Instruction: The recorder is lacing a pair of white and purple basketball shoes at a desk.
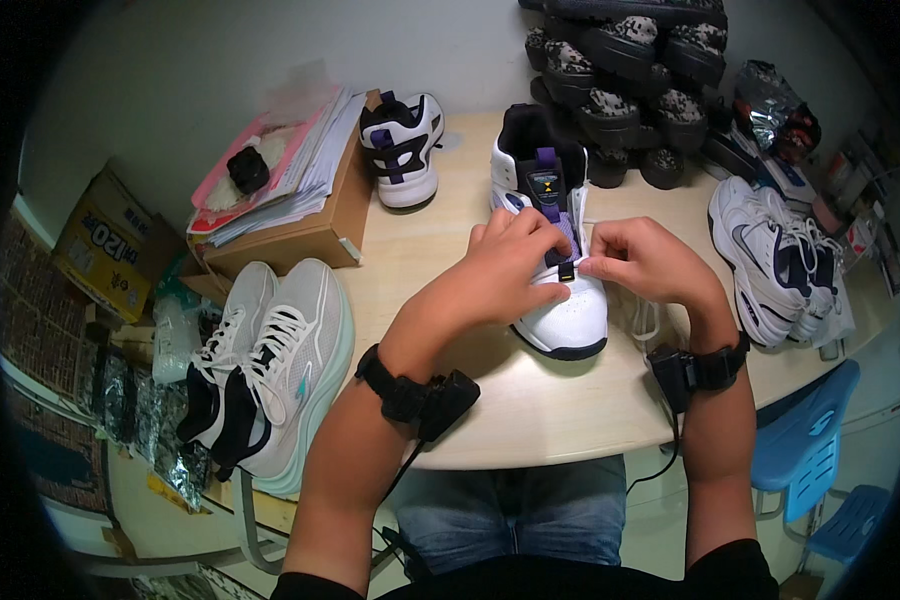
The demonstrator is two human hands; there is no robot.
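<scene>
In front of me a white high-top sneaker with a purple tongue stands on the light wooden table, its toe towards me. My left hand lies over the sneaker's left side, fingers bent at the tongue and thumb on the toe box. At the right edge of the lowest eyelets, my right hand pinches with thumb and forefinger, apparently on a white shoelace; the fingertips partly hide it. A loose white lace hangs in a loop below the right hand. Each wrist wears a black strapped device.
A matching sneaker stands at the back, beside a cardboard box topped with papers. Grey running shoes are at the left, white sneakers at the right. Black camouflage shoes are stacked behind. A blue chair is lower right.
</scene>
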